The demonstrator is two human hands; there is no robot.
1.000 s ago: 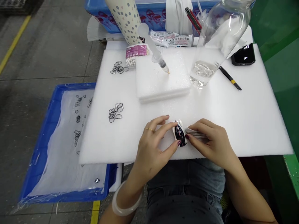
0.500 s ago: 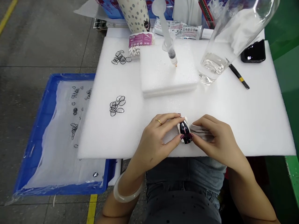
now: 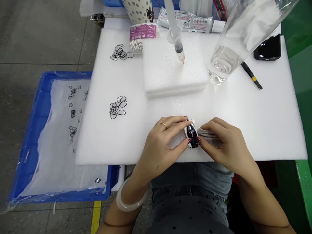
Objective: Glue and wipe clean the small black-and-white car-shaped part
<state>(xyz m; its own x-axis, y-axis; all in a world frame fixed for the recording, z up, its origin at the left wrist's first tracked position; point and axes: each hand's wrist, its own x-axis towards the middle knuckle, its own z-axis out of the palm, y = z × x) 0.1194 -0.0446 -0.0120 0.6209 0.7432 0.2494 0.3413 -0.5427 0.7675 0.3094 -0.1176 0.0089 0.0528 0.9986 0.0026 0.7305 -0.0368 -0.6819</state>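
Note:
A small glossy oval piece (image 3: pixel 192 132), black with white edges and a thin reddish line, is held upright near the front edge of the white foam sheet. My left hand (image 3: pixel 163 139) grips its left side, with the thumb low and the fingers along the top. From the right, my right hand (image 3: pixel 223 139) puts its thumb tip against the lower part of the piece. A folded white cloth (image 3: pixel 207 134) is tucked under that hand's curled fingers. What lies behind the piece is hidden.
Two heaps of thin black rings (image 3: pixel 118 107) lie at left. A foam block (image 3: pixel 174 71) carries a syringe (image 3: pixel 179 50). Around it are a cotton swab tub (image 3: pixel 142 32), a clear jar of liquid (image 3: pixel 225 60), tweezers (image 3: pixel 252 76) and a black device (image 3: pixel 268 48). A blue tray (image 3: pixel 31 130) sits lower left.
The view has shifted a little, so the table's things sit slightly higher and mostly further left. Both hands keep nearly the same hold on the oval piece.

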